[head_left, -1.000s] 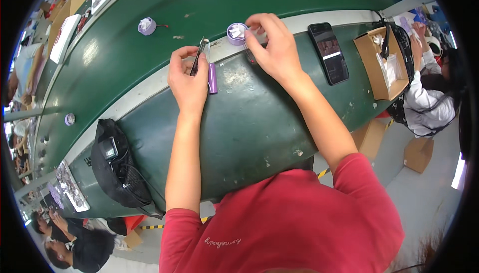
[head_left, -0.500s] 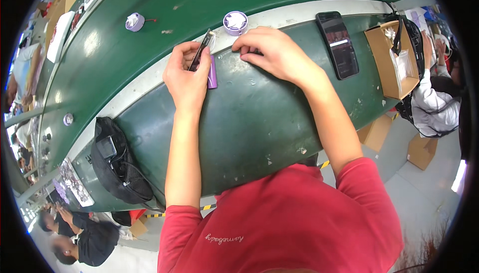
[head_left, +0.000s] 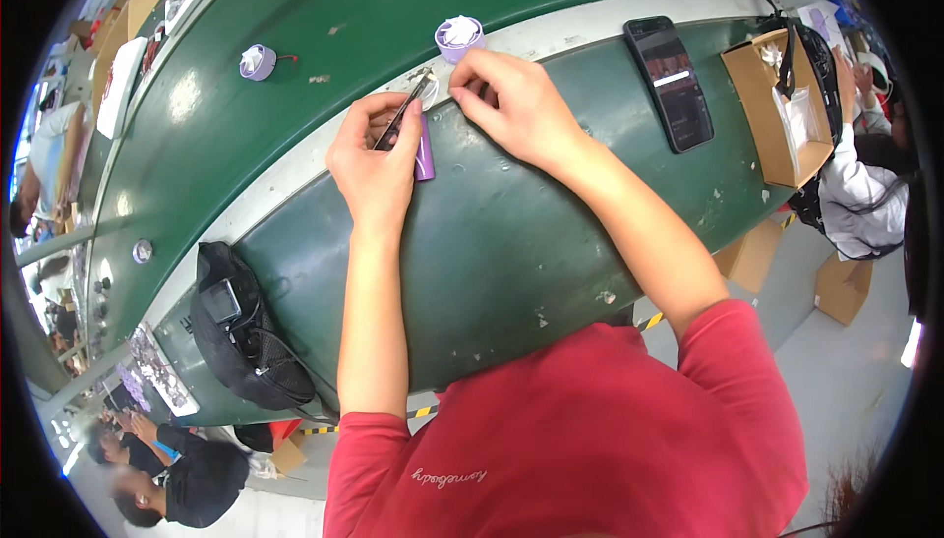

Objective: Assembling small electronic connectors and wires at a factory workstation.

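Green workbench (head_left: 511, 243) filled the middle of the view, with a pale strip along its far edge and a darker green conveyor belt (head_left: 324, 36) beyond it. At about 1 o'clock from the hands a black phone (head_left: 669, 83) lay flat on the bench, and further toward 2 o'clock stood an open cardboard box (head_left: 772, 110) with a clear bag inside. At 8 o'clock a black pouch with a cable (head_left: 246, 331) sat near the bench's near edge. On the belt at 10 o'clock rested a small purple round part with a red wire (head_left: 258, 61), well apart from the hands. Another person in a white sleeve (head_left: 865, 194) sat at 3 o'clock, and more people were at the lower left rim.

Nothing stood between the hands and their work. The left hand (head_left: 379, 159) was closed around dark tweezers (head_left: 405, 113), whose tips pointed toward 1 o'clock; a purple bar (head_left: 425, 149) lay on the bench just beside that hand, touching its fingers. The right hand (head_left: 516, 105) had its fingertips pinched together on something too small to make out, right at the tweezer tips on the pale strip. A purple round cap with a white top (head_left: 459, 36) sat at 12 o'clock, just beyond the right fingertips and close to the tweezer tips.
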Available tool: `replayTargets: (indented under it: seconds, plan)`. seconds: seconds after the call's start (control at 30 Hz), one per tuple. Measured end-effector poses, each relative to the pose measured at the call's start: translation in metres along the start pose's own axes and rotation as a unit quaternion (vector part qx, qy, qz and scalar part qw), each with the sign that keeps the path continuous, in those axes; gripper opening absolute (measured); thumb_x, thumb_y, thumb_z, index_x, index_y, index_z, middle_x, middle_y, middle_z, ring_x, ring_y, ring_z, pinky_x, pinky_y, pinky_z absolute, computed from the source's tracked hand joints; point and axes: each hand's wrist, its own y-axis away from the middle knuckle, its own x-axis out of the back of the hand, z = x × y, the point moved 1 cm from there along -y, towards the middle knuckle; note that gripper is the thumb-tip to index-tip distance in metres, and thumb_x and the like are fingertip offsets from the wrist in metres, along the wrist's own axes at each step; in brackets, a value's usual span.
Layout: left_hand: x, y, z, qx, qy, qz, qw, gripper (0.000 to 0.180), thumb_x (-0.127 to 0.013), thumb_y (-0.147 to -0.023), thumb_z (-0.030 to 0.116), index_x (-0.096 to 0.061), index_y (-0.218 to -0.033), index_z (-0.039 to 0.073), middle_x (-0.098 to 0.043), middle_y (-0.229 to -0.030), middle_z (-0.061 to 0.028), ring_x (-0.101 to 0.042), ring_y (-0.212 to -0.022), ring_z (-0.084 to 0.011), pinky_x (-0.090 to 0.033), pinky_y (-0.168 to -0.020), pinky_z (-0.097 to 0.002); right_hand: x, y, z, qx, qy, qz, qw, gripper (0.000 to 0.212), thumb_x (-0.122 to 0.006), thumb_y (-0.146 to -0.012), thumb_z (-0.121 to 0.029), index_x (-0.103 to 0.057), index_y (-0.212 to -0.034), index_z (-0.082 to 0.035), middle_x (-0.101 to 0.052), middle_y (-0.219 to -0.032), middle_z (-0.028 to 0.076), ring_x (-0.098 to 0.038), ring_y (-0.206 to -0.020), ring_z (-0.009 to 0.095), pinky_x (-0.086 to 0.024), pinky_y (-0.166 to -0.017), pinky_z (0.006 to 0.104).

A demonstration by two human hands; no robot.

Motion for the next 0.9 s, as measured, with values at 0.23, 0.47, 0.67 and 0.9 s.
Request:
replayTargets:
  seconds: [0.23,0.47,0.67,0.9]
  plan:
    - [-0.002,0.000,0.000,-0.001,0.001,-0.010,1.000,0.016,-0.080,-0.085,0.004,-0.073,-0.099,-0.001,-0.075,-0.087,-0.0051,-0.067,-0.076,-0.0075,-0.053,-0.072,-0.0225,-0.003,-0.003,-0.005,-0.084,-0.069,0.044,0.993,0.014,-0.071,-0.085,-0.001,-0.062,-0.096,-0.002,-0.069,-0.085,0.007,-0.070,-0.079,0.016,-0.055,-0.069,0.0294]
    - [-0.002,0.000,-0.005,0.007,-0.003,-0.012,1.000,0.015,-0.080,-0.084,0.005,-0.075,-0.096,-0.002,-0.076,-0.086,-0.0033,-0.058,-0.067,-0.0026,-0.048,-0.063,-0.0195,-0.009,-0.003,-0.006,-0.048,-0.066,0.059,0.995,0.019,-0.072,-0.085,0.001,-0.059,-0.098,-0.002,-0.068,-0.085,0.008,-0.070,-0.078,0.017,-0.056,-0.070,0.0295]
    - [-0.003,0.000,0.001,0.036,-0.004,-0.035,0.999,0.016,-0.080,-0.086,0.002,-0.072,-0.098,-0.005,-0.075,-0.096,-0.0089,-0.069,-0.086,-0.0099,-0.055,-0.080,-0.0235,-0.009,-0.003,-0.005,-0.033,-0.048,0.056,0.997,0.019,-0.071,-0.085,0.002,-0.058,-0.098,-0.002,-0.068,-0.085,0.008,-0.070,-0.077,0.017,-0.056,-0.070,0.0290]
    - [-0.005,0.000,-0.008,-0.009,0.004,-0.008,1.000,0.015,-0.082,-0.082,0.009,-0.076,-0.092,0.000,-0.075,-0.082,-0.0005,-0.046,-0.059,-0.0016,-0.040,-0.054,-0.0209,-0.009,-0.002,-0.008,-0.016,-0.020,0.065,0.998,0.018,-0.070,-0.087,0.003,-0.058,-0.099,-0.002,-0.068,-0.086,0.009,-0.071,-0.078,0.018,-0.057,-0.069,0.0296]
